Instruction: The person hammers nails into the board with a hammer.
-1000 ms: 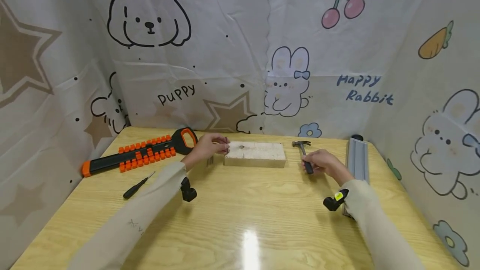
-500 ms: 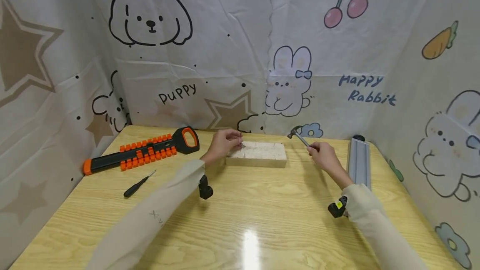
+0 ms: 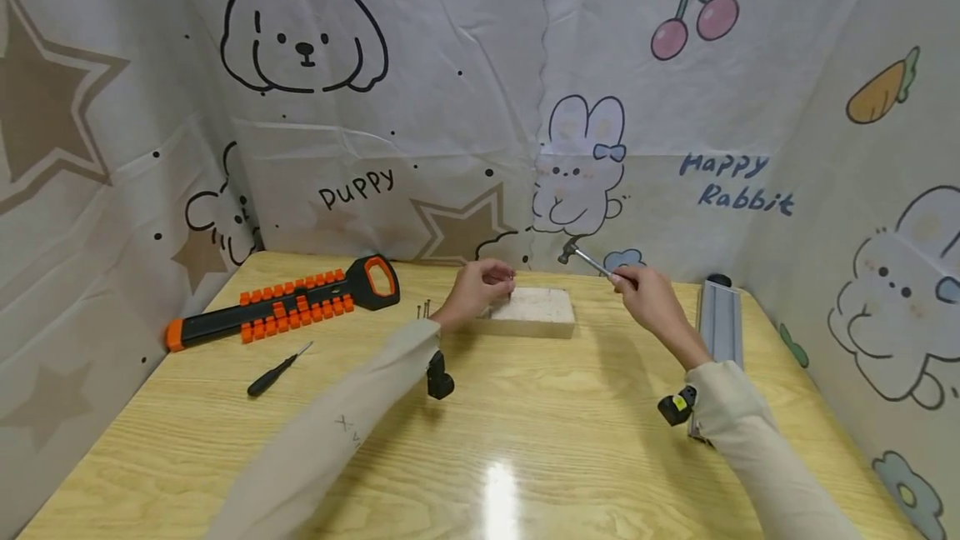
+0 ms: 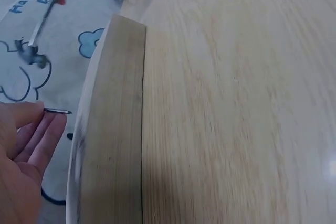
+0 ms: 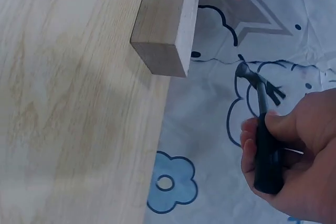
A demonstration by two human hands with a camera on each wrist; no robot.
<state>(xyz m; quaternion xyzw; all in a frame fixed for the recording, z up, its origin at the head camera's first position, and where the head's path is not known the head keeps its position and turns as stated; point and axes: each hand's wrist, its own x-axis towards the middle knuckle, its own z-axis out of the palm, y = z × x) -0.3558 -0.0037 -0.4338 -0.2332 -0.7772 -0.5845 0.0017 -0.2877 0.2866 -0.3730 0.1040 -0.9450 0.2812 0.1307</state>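
My left hand (image 3: pixel 476 292) pinches a nail (image 4: pixel 59 111) between thumb and fingers, over the left part of a pale wooden block (image 3: pixel 538 313). In the left wrist view the nail's pointed end faces the block's top side. My right hand (image 3: pixel 652 304) grips a small claw hammer (image 3: pixel 587 258) by its black handle (image 5: pixel 268 153), raised to the right of the block. Its metal head (image 5: pixel 254 77) hangs apart from both block and nail. The left hand hides the block's left end in the head view.
Several nails (image 3: pixel 423 309) stand upright left of the block. A black and orange saw-like tool (image 3: pixel 281 304) lies at the back left, with a screwdriver (image 3: pixel 279 369) before it. A grey metal case (image 3: pixel 720 319) lies on the right. Printed cloth (image 3: pixel 420 123) surrounds the wooden table (image 3: pixel 540 432).
My right hand has lifted the hammer off the table and tipped its head leftward. My left hand has moved right, from the block's left end to over its top, uncovering the standing nails.
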